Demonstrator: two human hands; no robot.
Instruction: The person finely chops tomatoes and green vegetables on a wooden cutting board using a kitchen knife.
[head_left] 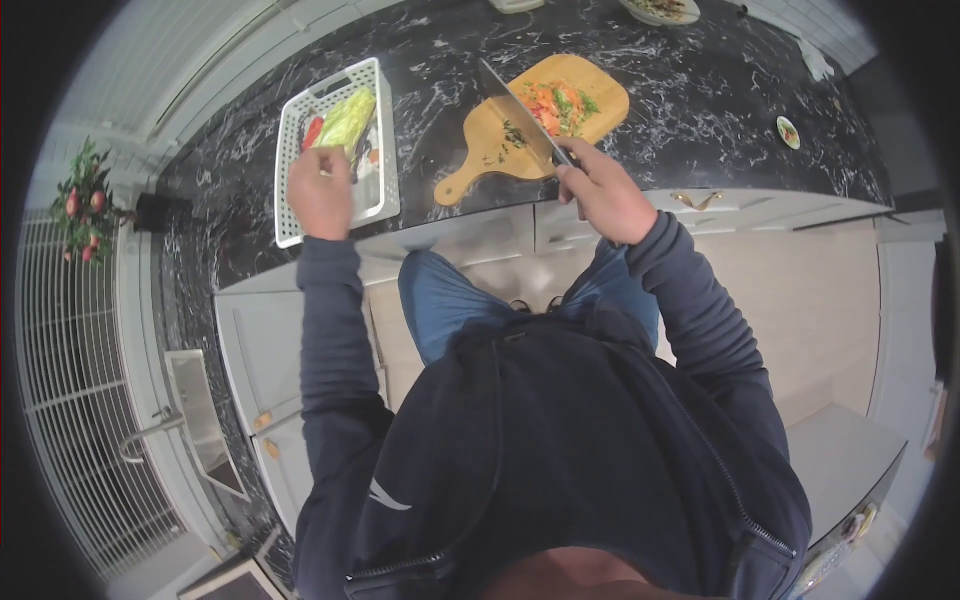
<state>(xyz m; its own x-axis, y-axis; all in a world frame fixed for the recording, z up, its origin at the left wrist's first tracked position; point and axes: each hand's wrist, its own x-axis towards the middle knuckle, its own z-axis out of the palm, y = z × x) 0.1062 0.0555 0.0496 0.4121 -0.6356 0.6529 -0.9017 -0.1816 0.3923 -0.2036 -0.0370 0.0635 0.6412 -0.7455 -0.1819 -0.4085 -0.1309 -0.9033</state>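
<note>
My left hand (322, 192) is over the near part of a white perforated basket (388, 150). Its fingers are curled together, and anything between them is hidden. Inside the basket lie a pale green leafy vegetable (350, 118), a red item (314, 131) and some smaller pieces beside my fingers. A kitchen knife (522, 112) is gripped by its dark handle in my right hand (606, 194). Its blade slants across a wooden cutting board (472, 152). Chopped orange, red and green vegetables (562, 106) are heaped right of the blade, with dark green bits (513, 134) to its left.
Black marbled countertop (430, 90) runs across in front of me. A small dish (789, 133) sits at the right, and a plate of food (660, 10) at the far edge. To the left are a sink (205, 420) and a plant with reddish fruit (85, 205).
</note>
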